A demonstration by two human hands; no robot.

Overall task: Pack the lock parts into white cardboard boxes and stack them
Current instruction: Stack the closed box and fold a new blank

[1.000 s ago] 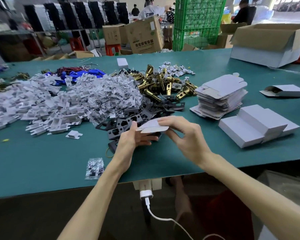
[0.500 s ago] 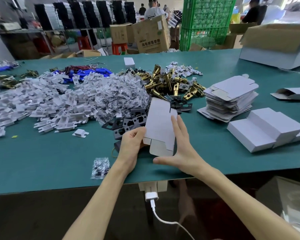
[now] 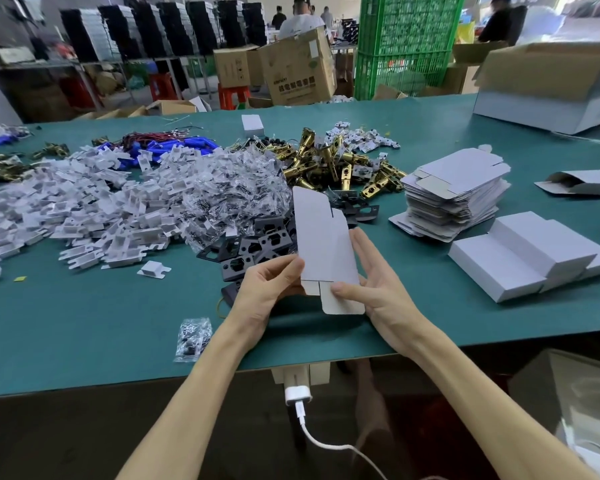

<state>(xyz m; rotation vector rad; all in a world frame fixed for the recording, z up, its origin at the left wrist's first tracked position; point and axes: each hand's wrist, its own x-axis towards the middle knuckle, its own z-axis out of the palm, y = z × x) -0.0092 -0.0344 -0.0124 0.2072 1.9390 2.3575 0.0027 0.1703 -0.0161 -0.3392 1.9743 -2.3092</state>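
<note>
A flat, unfolded white cardboard box (image 3: 323,244) stands upright over the near middle of the green table (image 3: 84,327), its end flap pointing down. My left hand (image 3: 264,289) pinches its lower left edge. My right hand (image 3: 381,289) holds its lower right side, thumb on the flap and fingers stretched along the edge. Lock parts lie behind it: black plates (image 3: 253,251), brass latches (image 3: 333,164), bagged screws (image 3: 229,195) and white plastic pieces (image 3: 94,209). Closed white boxes (image 3: 527,254) lie stacked at the right.
A stack of flat box blanks (image 3: 454,192) sits right of the parts. A half-folded box (image 3: 582,181) lies at the far right, below a large open carton (image 3: 551,88). One screw bag (image 3: 193,337) lies near the table's front edge. A charger (image 3: 297,393) hangs below.
The flat box, held level between both hands a second ago, has been turned upright. My right hand's fingers have straightened along its edge.
</note>
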